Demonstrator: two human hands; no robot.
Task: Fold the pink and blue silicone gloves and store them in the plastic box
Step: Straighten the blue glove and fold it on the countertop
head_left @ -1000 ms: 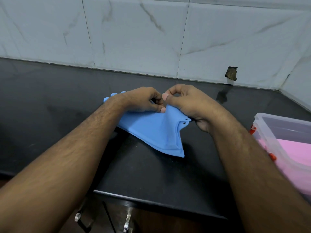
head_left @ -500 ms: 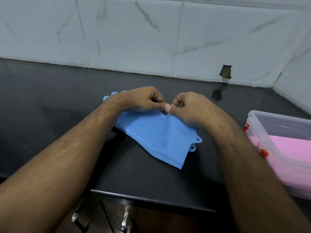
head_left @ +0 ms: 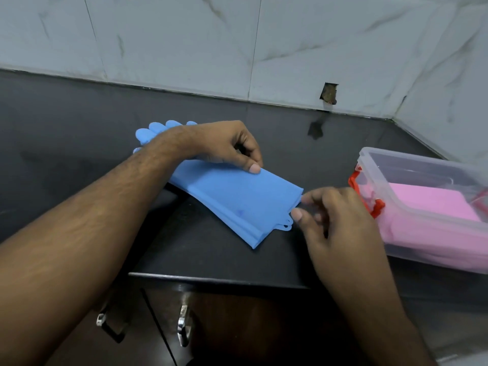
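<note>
Head view: left hand (head_left: 227, 146) pinches the stacked blue gloves (head_left: 237, 199) on one black counter (head_left: 79, 122); right hand (head_left: 335, 215), fingers loose, touches their cuff; one plastic box (head_left: 422, 165) holds pink gloves (head_left: 433, 207).

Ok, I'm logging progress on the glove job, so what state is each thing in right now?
blue gloves: flat on the counter, not yet folded up
left hand: pinching the gloves' far edge
right hand: open at the cuff end
plastic box: lid off
pink gloves: folded inside the box
</note>
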